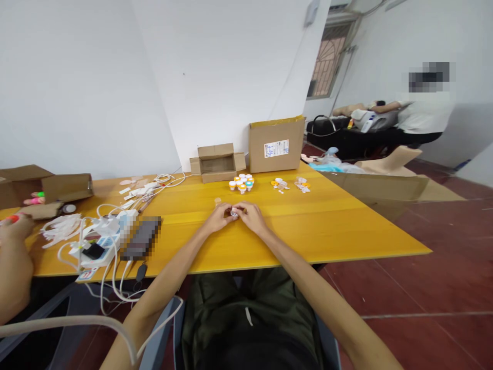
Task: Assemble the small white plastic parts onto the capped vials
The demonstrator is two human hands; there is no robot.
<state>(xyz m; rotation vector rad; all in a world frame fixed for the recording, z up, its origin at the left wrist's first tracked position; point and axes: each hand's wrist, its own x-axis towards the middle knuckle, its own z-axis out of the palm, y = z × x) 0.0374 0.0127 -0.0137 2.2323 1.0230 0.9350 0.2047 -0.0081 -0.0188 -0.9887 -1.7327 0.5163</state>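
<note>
My left hand (219,217) and my right hand (252,216) meet on the yellow table (327,226), fingers pinched together on a small white round part (234,211) held between them. Beyond my hands stands a cluster of small white and orange capped pieces (241,183). Two more little heaps of small parts (280,184) lie to its right. A tiny pale piece (217,201) sits just behind my left hand.
An open small cardboard box (217,162) and a taller closed box (276,143) stand at the far edge. White cables, a power strip (100,245) and a dark phone (141,237) lie left. Another person's hand (14,226) reaches in at far left; someone stands back right.
</note>
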